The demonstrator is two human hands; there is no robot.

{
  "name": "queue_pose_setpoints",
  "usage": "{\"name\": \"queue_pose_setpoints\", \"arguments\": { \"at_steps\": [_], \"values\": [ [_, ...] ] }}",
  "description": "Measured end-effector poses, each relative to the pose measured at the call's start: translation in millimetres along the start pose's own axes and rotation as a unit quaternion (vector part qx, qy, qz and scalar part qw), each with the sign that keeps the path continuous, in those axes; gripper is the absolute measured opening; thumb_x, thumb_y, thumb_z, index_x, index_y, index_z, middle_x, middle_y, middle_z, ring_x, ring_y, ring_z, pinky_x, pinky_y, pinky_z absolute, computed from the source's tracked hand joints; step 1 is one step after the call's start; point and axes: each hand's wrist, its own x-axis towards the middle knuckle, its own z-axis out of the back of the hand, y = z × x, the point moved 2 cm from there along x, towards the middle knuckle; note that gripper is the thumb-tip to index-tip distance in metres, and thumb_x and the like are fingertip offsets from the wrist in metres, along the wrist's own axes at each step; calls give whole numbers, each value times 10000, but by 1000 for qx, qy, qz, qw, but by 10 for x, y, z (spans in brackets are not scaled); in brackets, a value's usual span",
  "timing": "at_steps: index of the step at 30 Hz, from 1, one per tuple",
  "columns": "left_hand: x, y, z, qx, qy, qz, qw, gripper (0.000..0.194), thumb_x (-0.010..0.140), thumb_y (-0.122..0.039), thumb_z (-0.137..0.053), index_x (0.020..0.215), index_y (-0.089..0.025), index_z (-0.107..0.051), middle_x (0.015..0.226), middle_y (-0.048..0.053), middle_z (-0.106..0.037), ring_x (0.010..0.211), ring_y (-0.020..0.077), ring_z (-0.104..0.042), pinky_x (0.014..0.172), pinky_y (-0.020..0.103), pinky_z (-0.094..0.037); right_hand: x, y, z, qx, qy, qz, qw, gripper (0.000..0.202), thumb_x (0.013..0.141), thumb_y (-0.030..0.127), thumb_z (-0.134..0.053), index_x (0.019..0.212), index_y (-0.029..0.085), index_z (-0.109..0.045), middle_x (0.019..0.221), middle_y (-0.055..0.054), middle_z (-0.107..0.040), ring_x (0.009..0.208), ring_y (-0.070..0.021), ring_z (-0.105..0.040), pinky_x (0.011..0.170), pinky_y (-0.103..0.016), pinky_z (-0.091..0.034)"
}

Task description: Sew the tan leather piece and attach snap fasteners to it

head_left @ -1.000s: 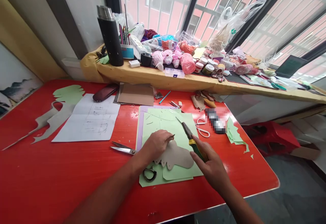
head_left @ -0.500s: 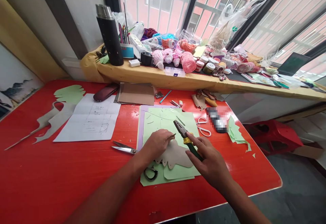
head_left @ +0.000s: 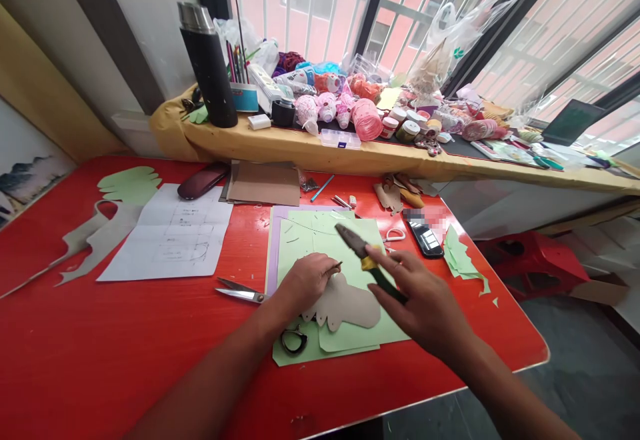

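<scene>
My left hand is closed over the end of a grey-beige cut-out piece with rounded lobes and small holes along its lower edge. A thin dark edge or sliver shows at its fingertips; what exactly is pinched there I cannot make out. My right hand grips pliers by their green and yellow handles, jaws pointing up and left, above the sheets and apart from the cut-out. Under the cut-out lie green sheets. The scissors are partly covered by my left forearm, a black handle loop showing beyond it.
On the red table lie a drawn paper pattern, a dark red case, brown boards, white-handled scissors, a phone and green scraps. A black flask and craft supplies crowd the window ledge.
My right hand has moved slightly right with the pliers, whose jaws are now a little higher and further left. My left hand keeps its hold on the cut-out. The view has shifted slightly.
</scene>
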Motion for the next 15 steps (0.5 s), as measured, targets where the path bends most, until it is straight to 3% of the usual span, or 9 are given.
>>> {"name": "queue_pose_setpoints", "arguments": {
  "at_steps": [3, 5, 7, 9, 11, 15],
  "values": [
    [-6, 3, -7, -7, 5, -2, 1000, 262, 1036, -199, -500, 933, -197, -741, 872, 61, -728, 849, 218, -641, 762, 314, -483, 28, 25, 145, 52, -113, -27, 992, 604, 1007, 353, -621, 1594, 378, -482, 1215, -104, -663, 914, -249, -687, 747, -362, -589],
    [-9, 1, -8, -8, 7, -1, 1000, 267, 1040, -199, -495, 934, -197, -740, 883, 62, -730, 856, 219, -642, 764, 315, -482, -44, -3, -3, 60, -145, -53, 986, 658, 999, 331, -624, 1628, 358, -430, 1189, -112, -666, 844, -239, -678, 706, -361, -588],
    [-11, -1, -7, -4, 4, 4, 1000, 274, 1041, -196, -489, 930, -192, -740, 885, 65, -732, 859, 221, -650, 775, 320, -488, -158, -63, -302, 57, -54, -43, 996, 593, 1009, 360, -595, 1592, 365, -491, 1077, -88, -678, 729, -202, -664, 607, -305, -563],
    [-11, 0, -6, -1, 0, 5, 1000, 271, 1037, -193, -491, 934, -188, -742, 881, 69, -734, 853, 222, -657, 784, 324, -497, -281, -178, -554, 57, 19, -62, 996, 531, 1024, 384, -563, 1553, 343, -549, 1073, -86, -677, 734, -195, -676, 601, -282, -557],
    [-11, -2, -10, 2, 6, -10, 1000, 259, 1023, -175, -498, 968, -193, -751, 920, 75, -750, 887, 227, -667, 804, 328, -505, -368, -326, -639, 42, 14, -122, 992, 542, 1024, 433, -574, 1558, 344, -537, 1134, -90, -681, 748, -195, -685, 612, -283, -559],
    [-15, 10, -6, -15, 4, -7, 1000, 273, 1033, -196, -486, 971, -198, -751, 912, 72, -753, 883, 226, -666, 795, 330, -506, -418, -506, -529, 69, -10, -169, 983, 542, 1032, 441, -558, 1561, 325, -524, 1178, -93, -709, 920, -234, -715, 712, -304, -590]
  ]
}}
